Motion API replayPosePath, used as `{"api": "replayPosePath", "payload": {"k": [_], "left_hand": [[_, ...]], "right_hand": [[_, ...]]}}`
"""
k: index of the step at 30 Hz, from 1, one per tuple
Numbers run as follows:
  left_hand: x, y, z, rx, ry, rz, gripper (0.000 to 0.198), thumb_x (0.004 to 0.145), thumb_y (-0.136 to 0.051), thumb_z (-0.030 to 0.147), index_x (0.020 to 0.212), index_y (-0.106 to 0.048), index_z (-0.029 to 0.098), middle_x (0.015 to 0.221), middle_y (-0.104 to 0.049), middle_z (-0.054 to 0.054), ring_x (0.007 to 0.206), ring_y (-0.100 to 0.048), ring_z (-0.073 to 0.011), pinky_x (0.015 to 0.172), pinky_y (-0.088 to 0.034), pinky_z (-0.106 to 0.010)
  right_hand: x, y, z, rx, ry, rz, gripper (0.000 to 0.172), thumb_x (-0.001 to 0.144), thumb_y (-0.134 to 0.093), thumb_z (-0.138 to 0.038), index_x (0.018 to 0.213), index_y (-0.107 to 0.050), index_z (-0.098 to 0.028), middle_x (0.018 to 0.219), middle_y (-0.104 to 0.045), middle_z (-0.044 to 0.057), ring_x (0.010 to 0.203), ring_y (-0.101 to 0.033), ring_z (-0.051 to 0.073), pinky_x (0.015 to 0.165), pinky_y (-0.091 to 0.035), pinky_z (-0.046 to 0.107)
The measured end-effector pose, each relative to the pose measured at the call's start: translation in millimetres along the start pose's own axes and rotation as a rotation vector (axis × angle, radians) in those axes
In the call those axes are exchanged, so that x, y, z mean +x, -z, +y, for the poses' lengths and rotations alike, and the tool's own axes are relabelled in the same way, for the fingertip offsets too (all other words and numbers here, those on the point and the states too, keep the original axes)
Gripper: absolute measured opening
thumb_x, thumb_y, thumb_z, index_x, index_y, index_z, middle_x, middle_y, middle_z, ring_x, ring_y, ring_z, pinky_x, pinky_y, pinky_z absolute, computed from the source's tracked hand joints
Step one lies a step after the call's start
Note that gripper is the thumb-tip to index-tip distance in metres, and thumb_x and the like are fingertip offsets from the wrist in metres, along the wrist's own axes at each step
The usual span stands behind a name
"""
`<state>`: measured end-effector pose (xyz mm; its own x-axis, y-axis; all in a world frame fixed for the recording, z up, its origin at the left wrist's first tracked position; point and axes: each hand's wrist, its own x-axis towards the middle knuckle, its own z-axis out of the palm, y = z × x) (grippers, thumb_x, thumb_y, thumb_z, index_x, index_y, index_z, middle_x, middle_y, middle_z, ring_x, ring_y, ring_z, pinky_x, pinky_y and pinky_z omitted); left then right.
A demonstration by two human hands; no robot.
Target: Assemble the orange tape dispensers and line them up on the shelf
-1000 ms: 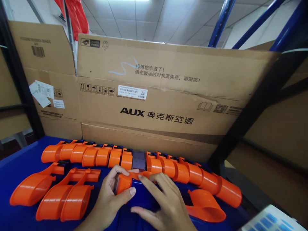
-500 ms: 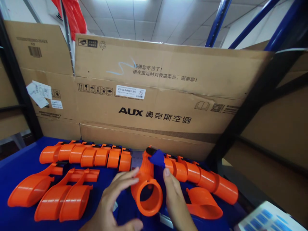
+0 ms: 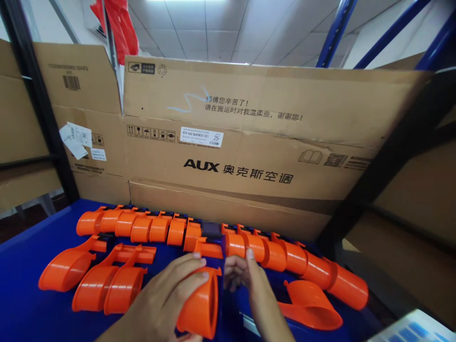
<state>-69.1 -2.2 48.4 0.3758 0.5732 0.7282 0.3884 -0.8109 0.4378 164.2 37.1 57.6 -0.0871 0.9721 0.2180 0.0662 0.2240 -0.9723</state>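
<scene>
My left hand (image 3: 162,297) is closed around an orange plastic tube with a handle (image 3: 199,304), its round mouth turned to the right. The tube's handle points away from me, towards the row behind. My right hand (image 3: 251,280) is just to the right of the tube, thumb raised and fingers loosely bent, with nothing visible in it. Between the hands and the cardboard, a row of like orange tubes (image 3: 142,228) stands on the blue surface (image 3: 28,247), and another row (image 3: 274,254) continues to the right.
Several loose orange tubes with handles (image 3: 123,289) lie on the left. Another orange piece (image 3: 313,304) lies by my right forearm. A tall cardboard sheet (image 3: 235,199) closes off the back. Black rack posts (image 3: 384,156) stand at the sides, and a white-and-blue item (image 3: 416,327) is at lower right.
The orange tube has come lower and turned, its mouth now facing right instead of towards me. My left hand has closed round it; my right hand is off it. The view has shifted slightly.
</scene>
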Motion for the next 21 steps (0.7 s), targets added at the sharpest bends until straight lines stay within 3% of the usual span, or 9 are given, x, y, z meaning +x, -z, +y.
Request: {"api": "replayPosePath", "payload": {"k": [2, 5, 8, 12, 17, 21], "left_hand": [[-11.8, 22.9, -9.0, 0.174, 0.006, -0.048, 0.086, 0.071, -0.079, 0.012, 0.149, -0.050, 0.029, 0.145, -0.061, -0.014, 0.132, -0.056, -0.0427, 0.111, -0.046, -0.050], [-34.2, 52.6, -30.8, 0.407, -0.007, -0.186, 0.087, 0.072, -0.079, 0.020, 0.152, -0.045, 0.031, 0.148, -0.058, -0.015, 0.130, -0.058, -0.0444, 0.103, -0.052, -0.051], [-50.8, 71.1, -49.4, 0.532, 0.001, -0.303, 0.086, 0.076, -0.074, 0.017, 0.153, -0.042, 0.034, 0.148, -0.059, -0.013, 0.131, -0.057, -0.0437, 0.100, -0.053, -0.052], [-58.9, 77.5, -59.1, 0.571, 0.031, -0.385, 0.084, 0.076, -0.074, 0.020, 0.153, -0.042, 0.035, 0.149, -0.059, -0.009, 0.133, -0.055, -0.0406, 0.110, -0.045, -0.053], [-64.3, 69.3, -62.0, 0.669, 0.032, -0.398, 0.080, 0.076, -0.076, 0.024, 0.150, -0.047, 0.032, 0.148, -0.060, -0.010, 0.132, -0.057, -0.0389, 0.111, -0.043, -0.051], [-59.6, 73.5, -54.8, 0.750, 0.078, -0.420, 0.082, 0.081, -0.073, 0.030, 0.155, -0.037, 0.035, 0.155, -0.052, -0.009, 0.135, -0.053, -0.0382, 0.111, -0.041, -0.057]], "right_hand": [[3.8, 4.0, -11.7, 0.059, -0.062, -0.023, 0.091, 0.087, -0.018, -0.087, 0.073, -0.074, -0.017, 0.065, -0.075, 0.012, 0.054, -0.065, 0.023, 0.051, -0.047, 0.032], [2.3, 7.7, -22.1, 0.040, -0.048, 0.092, 0.086, 0.087, -0.021, -0.087, 0.076, -0.073, -0.019, 0.070, -0.076, 0.012, 0.059, -0.064, 0.022, 0.057, -0.045, 0.033], [-2.5, 6.9, -23.5, 0.017, -0.023, 0.147, 0.083, 0.088, -0.022, -0.086, 0.078, -0.072, -0.020, 0.072, -0.076, 0.011, 0.063, -0.063, 0.023, 0.062, -0.045, 0.035], [-3.8, 4.4, -21.7, 0.016, -0.029, 0.158, 0.083, 0.087, -0.023, -0.086, 0.076, -0.072, -0.020, 0.070, -0.075, 0.011, 0.063, -0.061, 0.024, 0.063, -0.044, 0.036], [-2.9, 5.1, -20.2, 0.009, -0.017, 0.158, 0.080, 0.089, -0.026, -0.083, 0.078, -0.072, -0.019, 0.067, -0.073, 0.010, 0.065, -0.061, 0.024, 0.064, -0.043, 0.036], [-4.9, 4.6, -19.5, 0.015, -0.013, 0.163, 0.077, 0.090, -0.029, -0.081, 0.079, -0.072, -0.019, 0.067, -0.072, 0.009, 0.065, -0.061, 0.024, 0.064, -0.043, 0.035]]}}
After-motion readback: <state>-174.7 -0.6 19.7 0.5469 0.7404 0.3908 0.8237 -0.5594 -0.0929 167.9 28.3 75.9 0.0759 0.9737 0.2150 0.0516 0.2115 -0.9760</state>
